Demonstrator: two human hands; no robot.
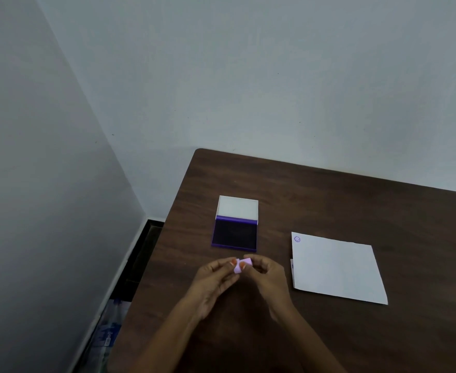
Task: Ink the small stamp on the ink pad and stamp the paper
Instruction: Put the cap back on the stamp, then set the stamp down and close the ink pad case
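A small pale lilac stamp (241, 265) is held above the dark wooden table (329, 195), pinched between the fingertips of my left hand (213, 278) and my right hand (265, 274). Just beyond the hands lies the ink pad (234, 233), open, with a dark purple pad and its white lid standing up at the back. To the right lies a white sheet of paper (337, 270) with one small purple stamp mark (297, 239) in its far left corner.
The table stands in a corner of pale walls. Its left edge runs beside a dark gap of floor (140, 251), where a plastic-wrapped package (108, 335) lies. A second sheet edge peeks out under the paper's left side.
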